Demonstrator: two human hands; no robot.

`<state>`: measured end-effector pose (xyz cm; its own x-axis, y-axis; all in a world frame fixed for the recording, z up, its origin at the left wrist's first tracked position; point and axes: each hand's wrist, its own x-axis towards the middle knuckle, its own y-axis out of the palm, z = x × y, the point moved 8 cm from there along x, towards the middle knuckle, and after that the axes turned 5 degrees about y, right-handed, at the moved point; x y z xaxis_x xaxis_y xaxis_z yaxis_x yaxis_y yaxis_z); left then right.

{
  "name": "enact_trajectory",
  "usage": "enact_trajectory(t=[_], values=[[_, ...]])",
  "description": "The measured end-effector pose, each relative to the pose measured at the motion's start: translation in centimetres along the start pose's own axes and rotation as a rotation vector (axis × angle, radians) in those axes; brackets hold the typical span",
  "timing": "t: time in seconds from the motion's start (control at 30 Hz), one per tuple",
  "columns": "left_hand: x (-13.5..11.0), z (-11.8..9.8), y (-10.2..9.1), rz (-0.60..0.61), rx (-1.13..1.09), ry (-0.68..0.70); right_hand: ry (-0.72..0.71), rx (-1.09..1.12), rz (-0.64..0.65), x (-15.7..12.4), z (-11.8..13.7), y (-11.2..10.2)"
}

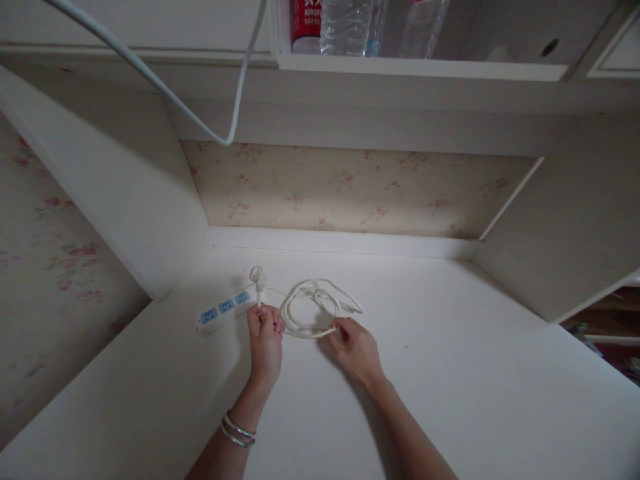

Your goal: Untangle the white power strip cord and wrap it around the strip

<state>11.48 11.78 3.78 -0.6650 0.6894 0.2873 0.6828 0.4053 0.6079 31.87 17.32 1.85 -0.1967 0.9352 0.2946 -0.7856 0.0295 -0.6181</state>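
Observation:
A white power strip (214, 323) with blue socket faces lies on the white desktop, left of my hands. My left hand (266, 337) is closed around the cord just below its plug (259, 277), which points up and away from me. To the right of that hand, the white power cord (295, 293) lies in loose loops, one end of the loops reaching out to the right. My right hand (356, 348) pinches the near right side of the loops between thumb and fingers. Two silver bangles circle my left wrist.
A thick pale cable (195, 120) hangs in front of the upper cabinet. Above, a shelf (425, 67) holds clear plastic bottles (345, 27) and a red-labelled one. White side panels (560, 220) enclose the desktop (450, 387); flowered wallpaper (350, 193) covers the back.

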Motion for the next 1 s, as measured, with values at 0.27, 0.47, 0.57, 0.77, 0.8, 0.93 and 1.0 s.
enact_trajectory(t=[0.27,0.47,0.57,0.77,0.8,0.93,1.0], values=[[-0.2,1.6,-0.6,0.007,0.074,-0.120,0.318,0.366,-0.025,0.2,-2.1,-0.4],[-0.2,1.4,-1.3,0.023,0.321,-0.093,0.391,0.611,-0.078,0.4,-3.0,-0.7],[-0.3,0.9,-0.9,0.093,0.459,-0.042,0.396,0.759,-0.113,0.5,-3.3,-0.6],[-0.8,0.6,0.9,0.255,0.663,-0.014,0.449,0.948,-0.160,0.7,-4.2,-0.4],[-0.9,0.7,0.9,0.261,0.669,-0.021,0.454,0.975,-0.174,0.7,-4.3,-0.4],[-0.9,1.4,0.5,0.247,0.675,-0.085,0.464,1.082,-0.218,0.7,-4.3,-0.7],[-0.9,1.8,0.3,0.238,0.671,-0.112,0.474,1.143,-0.228,0.7,-4.1,-0.8]])
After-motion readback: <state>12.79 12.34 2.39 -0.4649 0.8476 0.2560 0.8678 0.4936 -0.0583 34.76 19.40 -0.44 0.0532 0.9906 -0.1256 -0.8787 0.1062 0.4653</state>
